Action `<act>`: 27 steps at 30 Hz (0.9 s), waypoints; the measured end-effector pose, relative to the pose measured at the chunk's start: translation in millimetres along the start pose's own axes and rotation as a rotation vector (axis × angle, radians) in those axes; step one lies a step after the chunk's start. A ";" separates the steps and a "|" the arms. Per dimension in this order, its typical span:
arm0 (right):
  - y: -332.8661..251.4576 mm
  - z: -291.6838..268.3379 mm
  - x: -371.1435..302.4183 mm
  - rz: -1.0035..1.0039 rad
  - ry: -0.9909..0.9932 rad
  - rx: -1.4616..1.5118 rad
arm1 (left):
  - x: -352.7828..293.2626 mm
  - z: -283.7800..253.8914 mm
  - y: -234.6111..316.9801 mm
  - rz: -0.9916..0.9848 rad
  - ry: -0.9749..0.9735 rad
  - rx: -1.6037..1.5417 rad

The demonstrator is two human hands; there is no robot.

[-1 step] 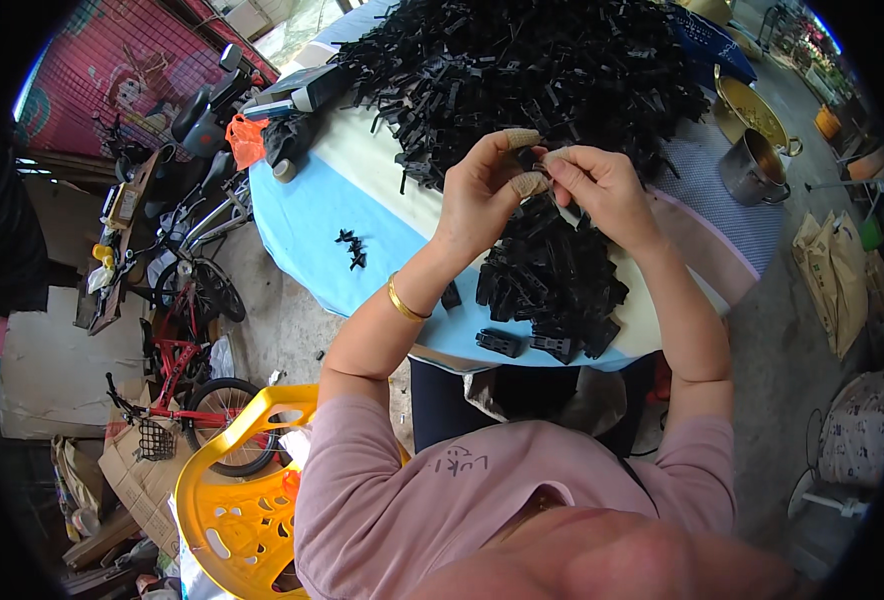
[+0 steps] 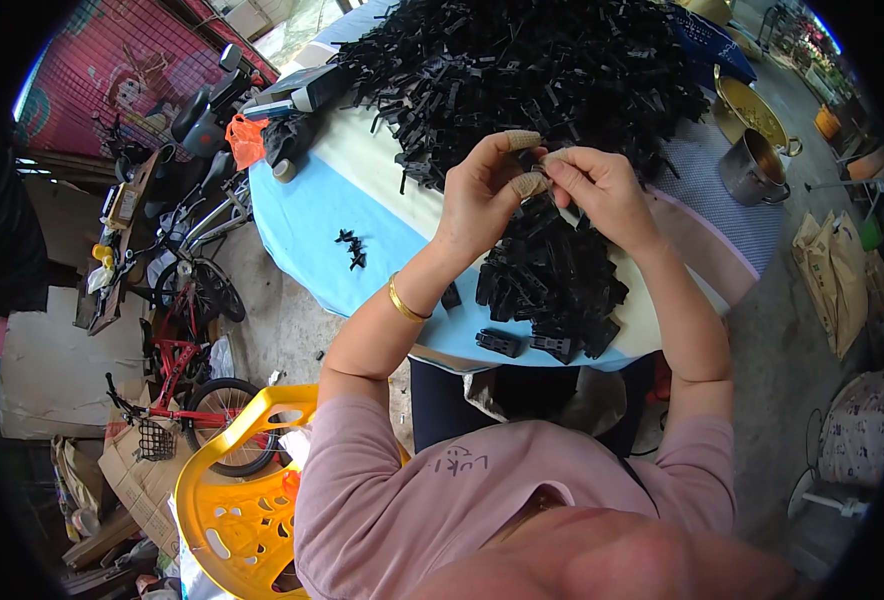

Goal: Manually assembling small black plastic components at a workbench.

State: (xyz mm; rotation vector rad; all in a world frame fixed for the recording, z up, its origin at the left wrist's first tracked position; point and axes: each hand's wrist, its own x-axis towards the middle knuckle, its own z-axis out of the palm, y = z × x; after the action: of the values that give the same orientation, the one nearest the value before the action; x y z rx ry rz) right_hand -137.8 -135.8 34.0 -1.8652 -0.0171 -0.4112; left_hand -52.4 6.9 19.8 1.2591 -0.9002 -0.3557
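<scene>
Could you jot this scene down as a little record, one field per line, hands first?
Left hand: raised over the table, beige wraps on thumb and forefinger
Right hand: fingertips close to the left hand's
Between them: small dark part, grip unclear
Table's far side: large pile of black parts
Near side: smaller black heap
Table's left: few small black pieces
Table's right: gold-coloured pan, metal pot
Floor, left: red bicycle, yellow chair
</scene>
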 end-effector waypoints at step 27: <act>62.1 -94.8 26.3 0.370 0.250 -1.163 | 0.2 -3.9 1.1 0.158 -0.473 0.340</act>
State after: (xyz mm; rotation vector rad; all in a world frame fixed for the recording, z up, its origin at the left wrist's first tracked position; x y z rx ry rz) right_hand -125.5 -249.0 10.3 -2.8434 0.8912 -0.4213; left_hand -49.6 9.7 20.7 1.4284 -1.5042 -0.3933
